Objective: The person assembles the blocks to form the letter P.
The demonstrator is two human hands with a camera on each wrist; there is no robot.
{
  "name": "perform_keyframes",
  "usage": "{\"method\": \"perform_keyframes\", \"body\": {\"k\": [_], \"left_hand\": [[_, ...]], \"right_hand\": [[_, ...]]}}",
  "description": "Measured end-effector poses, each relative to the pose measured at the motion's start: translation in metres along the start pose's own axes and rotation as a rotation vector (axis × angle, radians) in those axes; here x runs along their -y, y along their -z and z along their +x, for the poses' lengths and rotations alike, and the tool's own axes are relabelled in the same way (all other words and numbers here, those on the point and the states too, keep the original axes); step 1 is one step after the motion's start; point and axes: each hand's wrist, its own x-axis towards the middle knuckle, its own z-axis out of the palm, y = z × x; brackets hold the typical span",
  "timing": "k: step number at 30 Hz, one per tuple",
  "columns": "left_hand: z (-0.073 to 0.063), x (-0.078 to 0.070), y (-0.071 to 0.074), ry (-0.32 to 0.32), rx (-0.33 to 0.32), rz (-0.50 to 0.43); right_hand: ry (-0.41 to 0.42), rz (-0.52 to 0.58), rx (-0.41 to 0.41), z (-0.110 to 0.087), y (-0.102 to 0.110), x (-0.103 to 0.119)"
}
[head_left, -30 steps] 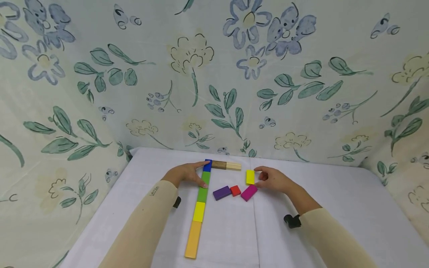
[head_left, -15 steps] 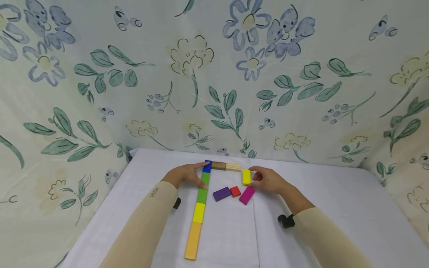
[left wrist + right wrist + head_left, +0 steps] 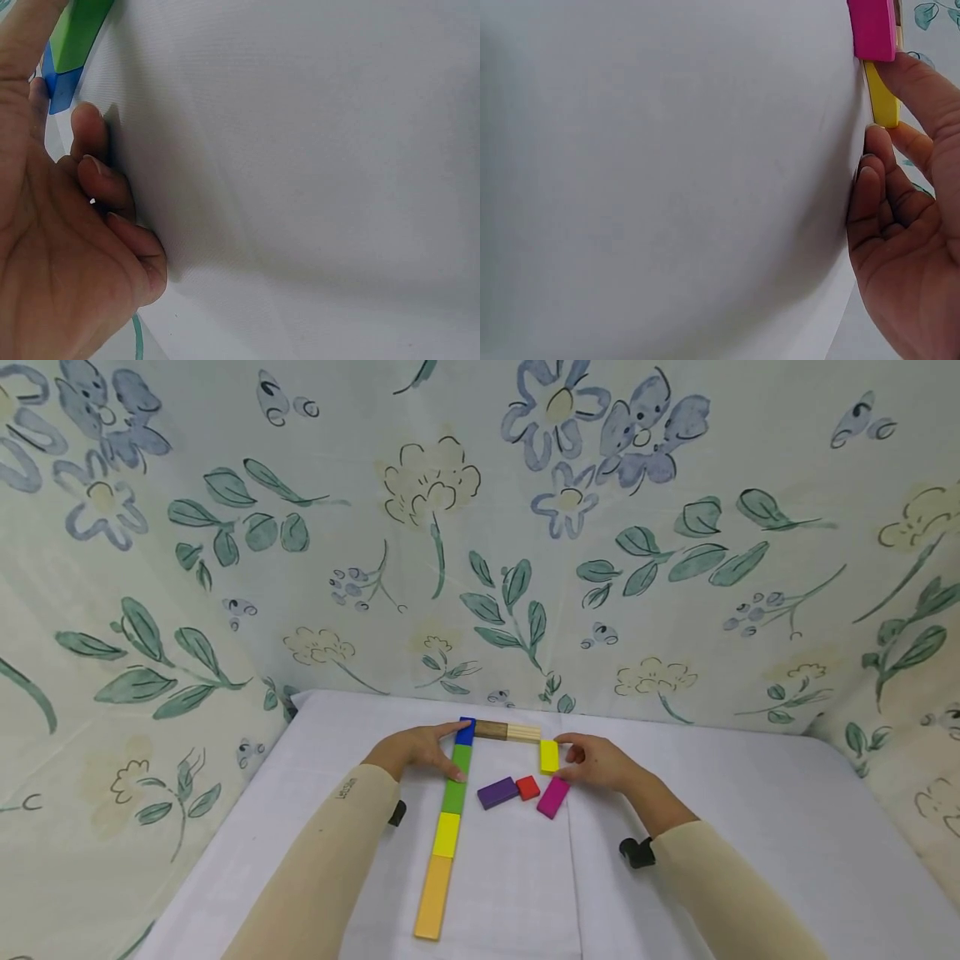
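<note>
My right hand pinches a small yellow block by thumb and index finger, just below the right end of a pale striped block. A magenta block lies by the thumb in the right wrist view. My left hand is spread along a row of blocks: its index fingertip rests on the blue block, its thumb on the green part below. The other left fingers bend loosely over the cloth in the left wrist view. A brown block joins the blue block to the striped one.
Down the row follow another yellow block and a long orange block. Inside the corner lie a purple block and a red block. A white cloth covers the table; a floral curtain hangs behind.
My right hand has slid the yellow block left, up close to the striped block's end. The magenta block has shifted slightly left and turned steeper. The left hand stays in place.
</note>
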Motion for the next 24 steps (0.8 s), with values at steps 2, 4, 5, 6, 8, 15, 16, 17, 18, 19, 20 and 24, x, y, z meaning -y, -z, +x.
{"method": "perform_keyframes", "body": {"k": [2,4,5,6,8,15,16,17,18,19,20,24], "left_hand": [[-0.0008,-0.0001,0.0002,-0.003,-0.001,0.003],[-0.0017,-0.0001,0.0003,-0.009,-0.003,0.009],[-0.0021,0.0000,0.0005,-0.013,-0.005,0.012],[-0.0025,0.0001,0.0007,-0.016,-0.006,0.015],[-0.0030,0.0001,0.0013,-0.022,-0.006,0.019],[-0.0035,0.0000,0.0020,-0.026,-0.004,0.014],[-0.0034,0.0000,0.0019,-0.026,-0.004,0.013],[-0.0033,0.0000,0.0019,-0.025,-0.004,0.011],[-0.0032,0.0001,0.0018,-0.024,-0.004,0.010],[-0.0031,0.0001,0.0018,-0.023,-0.003,0.009],[-0.0033,-0.0001,0.0018,-0.022,-0.002,0.006],[-0.0041,-0.0007,0.0018,-0.017,0.004,0.001]], "right_hand": [[-0.005,0.004,-0.002,-0.0002,0.0000,0.0005],[0.000,0.006,-0.004,-0.0007,0.0005,0.0012],[0.002,0.007,-0.005,-0.0008,0.0006,0.0013],[0.003,0.007,-0.007,-0.0009,0.0007,0.0016],[0.008,0.005,-0.007,-0.0012,0.0011,0.0020],[-0.004,0.014,-0.004,-0.0009,0.0010,0.0015],[-0.003,0.018,-0.001,-0.0011,0.0010,0.0015],[-0.005,0.024,0.001,-0.0014,0.0010,0.0014],[-0.007,0.032,0.003,-0.0019,0.0010,0.0013],[-0.006,0.036,0.006,-0.0026,0.0012,0.0013],[-0.005,0.036,0.008,-0.0033,0.0013,0.0011],[0.000,0.044,0.008,-0.0064,0.0020,0.0004]]}}
